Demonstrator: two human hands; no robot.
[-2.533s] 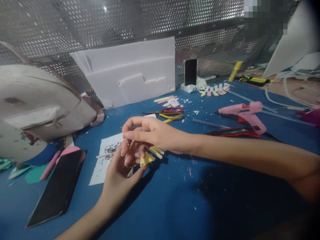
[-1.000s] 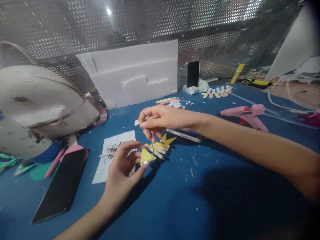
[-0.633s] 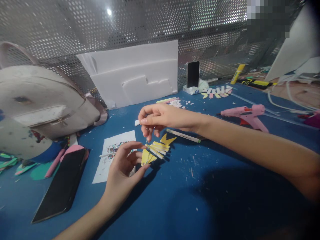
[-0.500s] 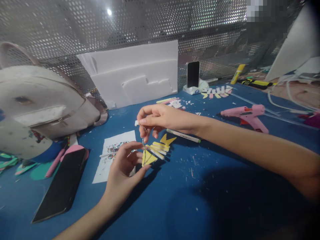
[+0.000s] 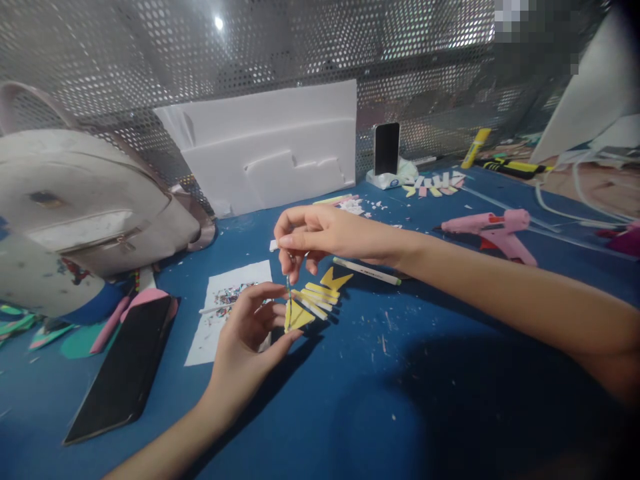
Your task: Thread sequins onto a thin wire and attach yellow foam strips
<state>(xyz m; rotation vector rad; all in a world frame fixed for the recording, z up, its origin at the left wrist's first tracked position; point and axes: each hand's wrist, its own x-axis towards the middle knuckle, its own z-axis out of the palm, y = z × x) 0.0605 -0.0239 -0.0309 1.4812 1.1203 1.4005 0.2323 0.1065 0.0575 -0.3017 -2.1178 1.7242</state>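
A yellow fish-skeleton shape [image 5: 301, 317], with a triangular head, pale ribs and a forked tail, is just above the blue table. My left hand [image 5: 245, 340] grips it by the head, thumb at the lower corner and fingers along the left side. Over it, my right hand [image 5: 320, 235] is closed with fingertips pointing down, pinching a thin bluish strand [image 5: 289, 287] that reaches down to the head. Whether the strand is fixed there I cannot tell. Left of my left hand lies white paper [image 5: 205, 340] scattered with coloured glitter pieces, a thin white stick on it.
A white marker [image 5: 367, 271] lies beyond the fish shape. To the right is a pink glue gun [image 5: 493, 230]. A black phone [image 5: 120, 373] and a pale backpack [image 5: 95, 200] occupy the left. White foam sheets [image 5: 270, 147] lean at the back, beside an upright phone [image 5: 387, 149].
Both hands stay almost in place. The strand beneath my right fingers now hangs straighter and shows more clearly against the yellow head.
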